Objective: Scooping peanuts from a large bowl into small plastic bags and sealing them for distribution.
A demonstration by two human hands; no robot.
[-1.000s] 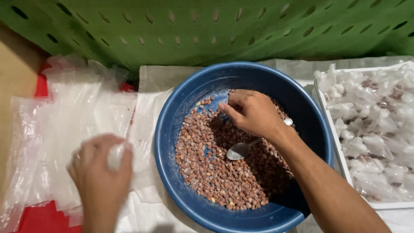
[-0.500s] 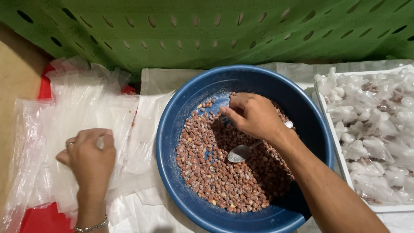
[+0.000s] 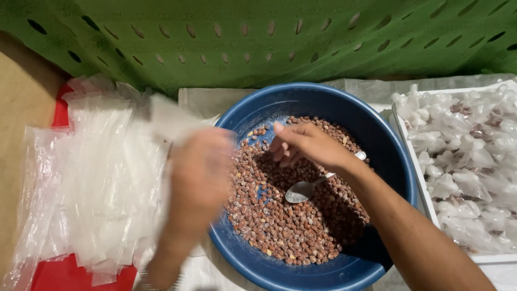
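Head view: the blurred left hand (image 3: pixel 196 172) lifts a clear plastic bag (image 3: pixel 167 116), grip unclear; the right hand (image 3: pixel 307 145), loosely curled and empty, hovers over reddish-brown coated nuts (image 3: pixel 293 215) in the round blue plastic basin (image 3: pixel 396 161). Open the bag fully first.

Even, soft overhead light, sharp throughout except the motion-blurred left hand (image 3: pixel 199 172)

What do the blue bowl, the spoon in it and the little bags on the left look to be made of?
Blue bowl: probably plastic, with an even colour and a smooth, dull sheen. Spoon: looks like metal, silvery and reflective. Little bags: thin clear plastic film, see-through and crinkled, with the red surface showing through at the edges.
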